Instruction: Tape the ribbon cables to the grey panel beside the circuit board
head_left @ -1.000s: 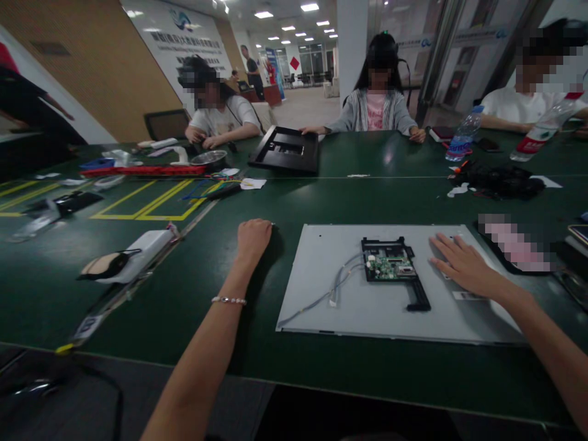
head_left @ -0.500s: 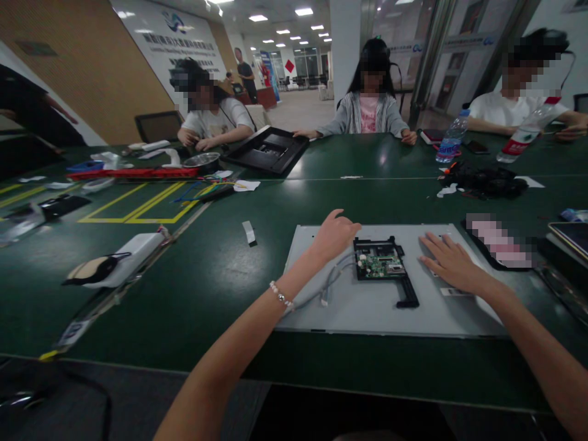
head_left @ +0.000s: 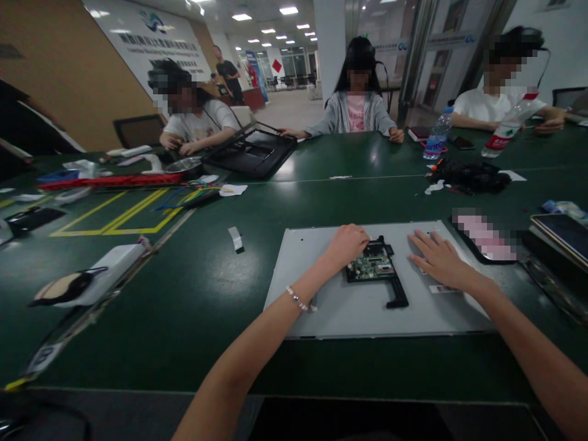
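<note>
A pale grey flat panel (head_left: 321,324) lies on the green table before me. On it sits a green circuit board (head_left: 367,266) in a black plastic frame (head_left: 397,294) with a leg toward me. My left hand (head_left: 346,245) has its fingers curled down at the frame's upper left corner. Those fingertips are mostly hidden, so what they grip cannot be made out. Flat on the panel, right of the board, rests my right hand (head_left: 438,260) with fingers spread. A cable end (head_left: 313,304) shows beside my left wrist; my arm covers the rest.
A phone-shaped item (head_left: 484,236) lies at the panel's right edge, near a dark phone (head_left: 565,233). A white device (head_left: 98,275) is on the left. Across the table, people sit near a black casing (head_left: 257,150), bottles (head_left: 505,135) and a black bundle (head_left: 468,176).
My left hand has come down and right onto the frame's corner, its fingers curling in. My right hand stays flat on the panel. Across the table, the black casing is tilted differently.
</note>
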A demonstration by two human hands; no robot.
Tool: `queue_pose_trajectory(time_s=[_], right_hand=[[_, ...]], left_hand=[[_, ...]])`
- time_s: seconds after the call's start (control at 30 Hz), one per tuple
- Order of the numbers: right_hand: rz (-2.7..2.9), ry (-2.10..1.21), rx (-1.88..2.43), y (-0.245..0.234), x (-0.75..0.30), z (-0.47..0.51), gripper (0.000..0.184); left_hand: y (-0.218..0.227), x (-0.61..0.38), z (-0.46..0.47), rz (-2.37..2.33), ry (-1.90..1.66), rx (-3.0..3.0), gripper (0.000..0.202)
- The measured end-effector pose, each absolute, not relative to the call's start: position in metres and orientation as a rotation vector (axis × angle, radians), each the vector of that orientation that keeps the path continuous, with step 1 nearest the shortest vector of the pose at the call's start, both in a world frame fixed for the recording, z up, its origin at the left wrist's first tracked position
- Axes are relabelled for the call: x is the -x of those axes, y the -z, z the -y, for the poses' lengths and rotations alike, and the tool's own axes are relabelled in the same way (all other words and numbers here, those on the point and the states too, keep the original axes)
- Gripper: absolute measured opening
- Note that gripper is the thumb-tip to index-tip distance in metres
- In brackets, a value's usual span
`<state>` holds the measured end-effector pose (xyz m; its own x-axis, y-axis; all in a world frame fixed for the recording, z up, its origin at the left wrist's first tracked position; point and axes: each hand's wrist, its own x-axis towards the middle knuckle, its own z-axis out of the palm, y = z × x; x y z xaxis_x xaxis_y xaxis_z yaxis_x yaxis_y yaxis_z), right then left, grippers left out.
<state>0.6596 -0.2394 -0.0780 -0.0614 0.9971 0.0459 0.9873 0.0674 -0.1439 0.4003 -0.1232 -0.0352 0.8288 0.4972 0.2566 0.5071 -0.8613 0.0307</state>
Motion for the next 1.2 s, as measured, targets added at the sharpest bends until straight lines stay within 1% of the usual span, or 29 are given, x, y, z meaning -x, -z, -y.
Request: queue_pose_trajectory(time_s=[0.1,0.2,0.27,0.37,0.43,0.9,1.2], right_hand=[[2.194,-0.137,1.963,0.07,-0.651,0.24,0.063],[2.261,-0.244,1.695,0.057,-0.634,0.242,0.061],[2.307,-0.351,1.539,0.05,-0.622,0.247,0.063],[2.39,-0.425,1.437,0.046,-0.607,0.253,0.07],[2.434,-0.418,1.403,0.047,-0.601,0.256,0.072],[2.391,-0.493,1.379,0.048,-0.595,0.256,0.062],[2.389,-0.499,1.367,0.047,-0.595,0.256,0.062]], left_hand=[[0.042,-0.399,0.119,0.822,0.489,3.038,0.019],[0.047,-0.398,0.116,0.821,0.567,3.101,0.019],[0.047,-0.398,0.115,0.818,0.602,3.146,0.019],[0.046,-0.398,0.115,0.833,0.633,3.202,0.019],[0.046,-0.399,0.115,0.846,0.649,3.225,0.02],[0.05,-0.401,0.111,0.82,0.675,3.254,0.019],[0.047,-0.4,0.111,0.861,0.704,3.261,0.021]])
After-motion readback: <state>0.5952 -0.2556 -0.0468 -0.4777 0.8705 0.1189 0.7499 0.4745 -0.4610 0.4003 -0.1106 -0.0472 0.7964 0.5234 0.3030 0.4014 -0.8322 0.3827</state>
